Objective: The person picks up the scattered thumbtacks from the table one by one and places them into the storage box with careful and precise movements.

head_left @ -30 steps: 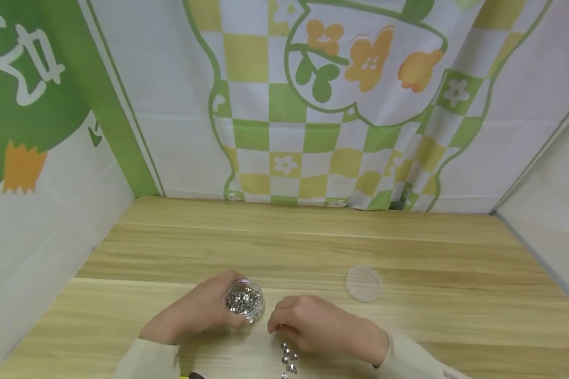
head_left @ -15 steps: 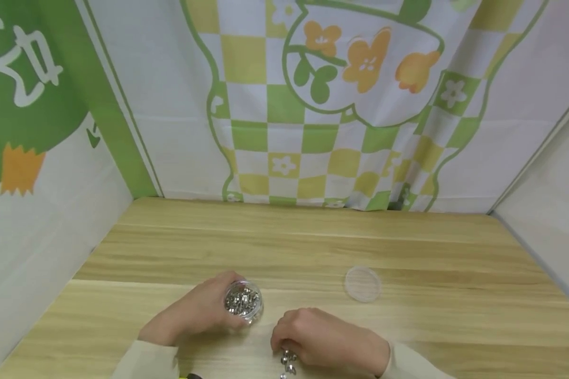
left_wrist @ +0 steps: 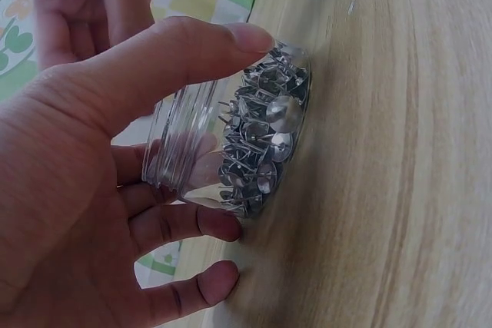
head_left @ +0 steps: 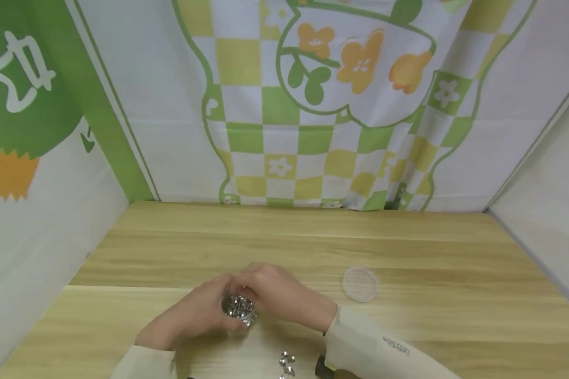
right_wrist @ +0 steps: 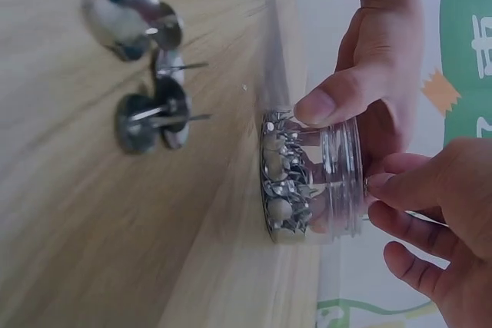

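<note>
My left hand (head_left: 196, 313) grips a small clear jar (left_wrist: 181, 140) that stands on the table, thumb on one side and fingers round the other. Silvery thumbtacks (right_wrist: 278, 182) fill its lower part. Over the jar's open mouth is my right hand (head_left: 280, 295), thumb and forefinger pinched together on a thumbtack (right_wrist: 367, 183), of which little shows. Nearer the front edge lies a small group of loose thumbtacks (head_left: 286, 362), seen close and blurred in the right wrist view.
A round clear lid (head_left: 360, 284) lies flat on the wooden table (head_left: 431, 295), right of my hands. Printed cloth (head_left: 289, 158) hangs along the back, with white and green walls at the sides. A dark object (head_left: 323, 367) shows beside the right sleeve.
My right hand went down to the loose thumbtacks, then moved up and left to the jar's mouth with one pinched. The left hand and the jar have stayed almost in place.
</note>
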`<state>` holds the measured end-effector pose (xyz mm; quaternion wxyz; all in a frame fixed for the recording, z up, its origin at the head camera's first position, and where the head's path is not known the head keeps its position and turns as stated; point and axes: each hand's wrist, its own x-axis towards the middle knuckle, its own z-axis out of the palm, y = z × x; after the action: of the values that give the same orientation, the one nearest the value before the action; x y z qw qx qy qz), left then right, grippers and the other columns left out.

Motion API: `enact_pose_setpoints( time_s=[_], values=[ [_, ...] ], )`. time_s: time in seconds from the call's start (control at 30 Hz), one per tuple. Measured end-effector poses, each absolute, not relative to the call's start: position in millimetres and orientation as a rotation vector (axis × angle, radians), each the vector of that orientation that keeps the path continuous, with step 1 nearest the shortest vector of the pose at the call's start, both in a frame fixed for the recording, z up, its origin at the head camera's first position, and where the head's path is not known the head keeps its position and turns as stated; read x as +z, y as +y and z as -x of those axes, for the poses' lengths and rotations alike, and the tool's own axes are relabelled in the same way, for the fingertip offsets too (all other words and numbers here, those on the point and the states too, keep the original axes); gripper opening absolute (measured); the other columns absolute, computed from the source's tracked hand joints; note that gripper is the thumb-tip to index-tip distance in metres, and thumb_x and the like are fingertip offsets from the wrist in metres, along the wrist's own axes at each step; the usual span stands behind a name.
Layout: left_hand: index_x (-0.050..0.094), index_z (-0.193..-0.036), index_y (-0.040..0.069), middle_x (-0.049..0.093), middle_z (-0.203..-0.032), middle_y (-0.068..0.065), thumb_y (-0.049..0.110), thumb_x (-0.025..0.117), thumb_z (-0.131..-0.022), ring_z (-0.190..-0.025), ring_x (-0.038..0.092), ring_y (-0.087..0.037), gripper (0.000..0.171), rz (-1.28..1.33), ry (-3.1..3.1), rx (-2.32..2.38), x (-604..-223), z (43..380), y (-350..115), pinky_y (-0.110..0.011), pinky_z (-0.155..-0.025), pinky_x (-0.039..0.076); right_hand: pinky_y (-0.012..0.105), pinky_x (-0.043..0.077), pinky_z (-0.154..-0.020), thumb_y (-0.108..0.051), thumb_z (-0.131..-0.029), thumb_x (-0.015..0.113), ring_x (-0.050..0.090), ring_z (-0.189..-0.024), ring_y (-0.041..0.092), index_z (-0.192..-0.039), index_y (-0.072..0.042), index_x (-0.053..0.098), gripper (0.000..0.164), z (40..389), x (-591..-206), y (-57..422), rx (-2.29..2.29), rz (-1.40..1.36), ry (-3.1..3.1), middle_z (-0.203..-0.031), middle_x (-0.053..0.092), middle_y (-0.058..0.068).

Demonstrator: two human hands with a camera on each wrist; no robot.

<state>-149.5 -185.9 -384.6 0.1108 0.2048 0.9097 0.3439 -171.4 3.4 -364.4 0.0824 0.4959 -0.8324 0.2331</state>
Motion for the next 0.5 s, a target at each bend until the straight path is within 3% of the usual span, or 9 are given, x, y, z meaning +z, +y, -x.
enact_pose_setpoints(
  time_s=[0.17, 0.37, 0.5],
  values=[
    [0.056, -0.118, 0.004, 0.065, -0.115, -0.012, 0.037, 0.087, -0.059, -0.106, 0.058, -0.030, 0.074, -0.578, 2.673, 1.031, -385, 147, -187, -0.059, -0.096, 0.048, 0.015, 0.056, -0.079, -0.001, -0.083, 0.071, 0.063, -0.081, 0.005, -0.093, -0.011, 0.074, 0.015, 176, -369, -4, 0.733, -1.494, -2.483, -0.090, 0.076, -0.002],
    [0.056, -0.109, 0.010, 0.065, -0.104, -0.005, 0.038, 0.086, -0.060, -0.095, 0.059, -0.021, 0.064, -0.567, 2.654, 1.009, -382, 147, -187, -0.054, -0.089, 0.052, 0.015, 0.056, -0.082, 0.001, -0.082, 0.071, 0.065, -0.084, 0.006, -0.092, -0.010, 0.074, 0.016, 175, -369, 0, 0.747, -1.474, -2.495, -0.091, 0.076, -0.001],
    [0.056, -0.113, 0.009, 0.065, -0.106, -0.006, 0.037, 0.086, -0.060, -0.096, 0.060, -0.022, 0.068, -0.575, 2.666, 0.998, -383, 148, -186, -0.054, -0.088, 0.053, 0.016, 0.056, -0.080, -0.002, -0.082, 0.072, 0.064, -0.084, 0.005, -0.091, -0.011, 0.075, 0.013, 164, -367, 12, 0.745, -1.484, -2.487, -0.090, 0.075, -0.002]
  ],
)
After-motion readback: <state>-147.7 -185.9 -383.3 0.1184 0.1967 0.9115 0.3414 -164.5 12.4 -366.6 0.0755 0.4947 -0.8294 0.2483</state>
